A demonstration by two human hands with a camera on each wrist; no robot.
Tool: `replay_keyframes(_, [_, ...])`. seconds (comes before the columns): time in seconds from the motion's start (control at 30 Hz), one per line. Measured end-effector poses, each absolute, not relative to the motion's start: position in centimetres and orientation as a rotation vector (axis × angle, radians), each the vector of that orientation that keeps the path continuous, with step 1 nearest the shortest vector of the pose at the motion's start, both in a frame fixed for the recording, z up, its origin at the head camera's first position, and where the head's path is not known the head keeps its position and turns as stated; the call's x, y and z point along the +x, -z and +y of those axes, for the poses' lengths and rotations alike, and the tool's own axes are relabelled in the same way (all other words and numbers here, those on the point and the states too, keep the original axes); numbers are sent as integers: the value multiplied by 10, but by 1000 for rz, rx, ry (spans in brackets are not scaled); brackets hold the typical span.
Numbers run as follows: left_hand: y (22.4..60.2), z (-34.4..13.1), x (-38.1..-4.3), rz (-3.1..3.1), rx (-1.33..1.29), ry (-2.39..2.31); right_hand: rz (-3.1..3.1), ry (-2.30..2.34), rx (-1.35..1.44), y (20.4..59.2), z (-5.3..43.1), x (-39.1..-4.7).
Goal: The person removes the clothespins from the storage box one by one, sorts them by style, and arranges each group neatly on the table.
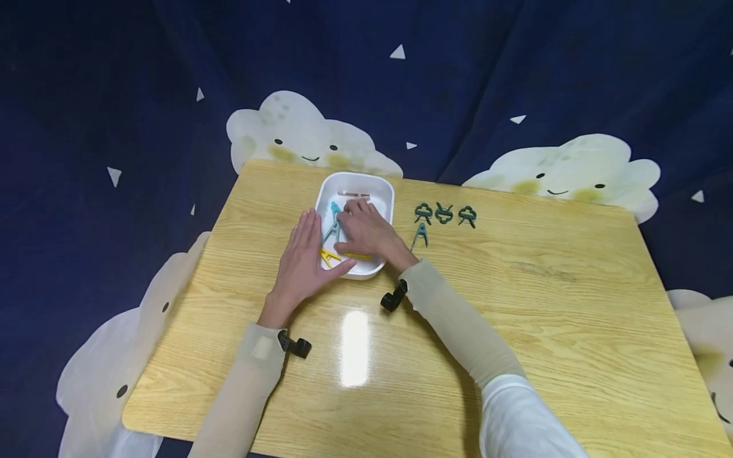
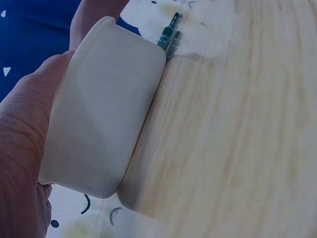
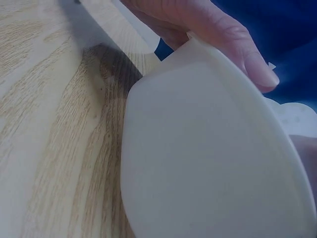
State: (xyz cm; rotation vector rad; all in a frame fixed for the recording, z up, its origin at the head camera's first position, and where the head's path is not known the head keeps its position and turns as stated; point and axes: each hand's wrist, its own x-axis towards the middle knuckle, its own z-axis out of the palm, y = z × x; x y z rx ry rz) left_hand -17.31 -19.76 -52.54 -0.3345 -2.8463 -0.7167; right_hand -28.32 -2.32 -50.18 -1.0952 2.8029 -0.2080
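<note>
A white tub (image 1: 389, 210) stands on the table with clothespins inside. My left hand (image 1: 302, 254) lies along its left rim, fingers straight and thumb over the near rim. My right hand (image 1: 369, 230) reaches down into the tub with fingers bent, right beside a teal clothespin (image 1: 335, 230); whether it pinches anything I cannot tell. Yellow clothespins (image 1: 329, 257) lie at the tub's near end, one partly under the right hand. A brownish clothespin (image 1: 354, 194) is at the far end. Both wrist views show mostly the tub's outer wall (image 2: 104, 109).
Right of the tub, three dark green cloud-shaped clips (image 1: 443, 214) form a row on the wooden table (image 1: 544, 305). A green clothespin (image 1: 421, 235) lies just in front of them, near the right wrist. A dark blue curtain (image 1: 435, 83) with clouds hangs behind the table.
</note>
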Motion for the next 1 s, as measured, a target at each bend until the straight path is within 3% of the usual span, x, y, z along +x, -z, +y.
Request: replay_keyframes(1.0, [525,-196,-171,-2848,-331,722,2888,414,-985,486,-11,-277])
